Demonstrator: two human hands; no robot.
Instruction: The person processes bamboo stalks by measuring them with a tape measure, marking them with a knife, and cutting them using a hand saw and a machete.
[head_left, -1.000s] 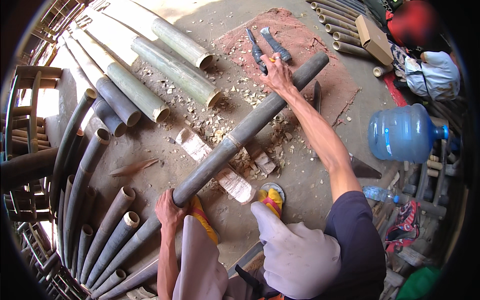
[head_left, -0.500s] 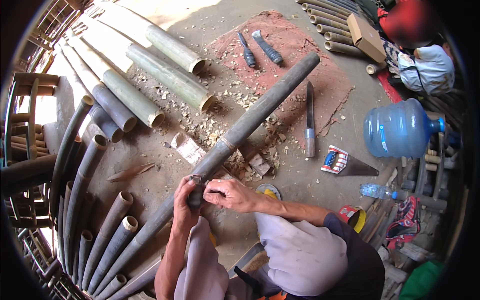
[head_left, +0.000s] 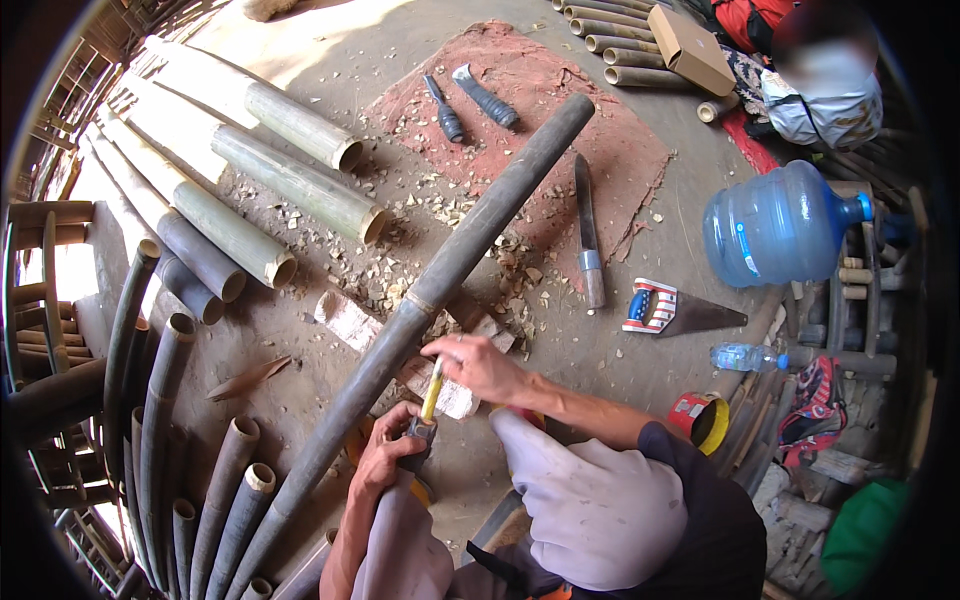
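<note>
1. Bare, grey-brown ground [head_left: 610, 385] fills the middle of the frame, gritty and strewn with pale, angular wood chips [head_left: 395, 270]; bright sunlight washes over the upper left.
2. Rough red cloth [head_left: 625, 170], frayed along its edge, lies flat at upper centre. Two short tools with dark, ridged handles rest on it — a slim one [head_left: 443, 110] and a broader one [head_left: 487, 98].
3. Across the centre runs a dark bamboo pole [head_left: 500, 205], smooth and round with one raised node, slanting from lower left to upper right. It passes over a split wooden block [head_left: 345, 318], pale and rough-faced.
4. At lower centre, just beside the pole, the left hand [head_left: 383, 450] is closed around a dark, blocky case [head_left: 420, 432]. From the case rises a narrow yellow strip [head_left: 432, 396].
5. The right hand [head_left: 485, 370] is at the strip's upper end, fingers bent; whether they pinch it, I cannot tell.
6. Right of centre lie a long-bladed knife [head_left: 586, 215] with a pale metal collar and a saw [head_left: 700, 313] with a red, white and blue handle.
7. Hollow green bamboo lengths [head_left: 300, 185] lie at upper left; darker, curved ones [head_left: 160, 390] fan out at lower left. A translucent blue water jug [head_left: 775, 225] lies on its side at right, above a clear plastic bottle [head_left: 745, 357].
</note>
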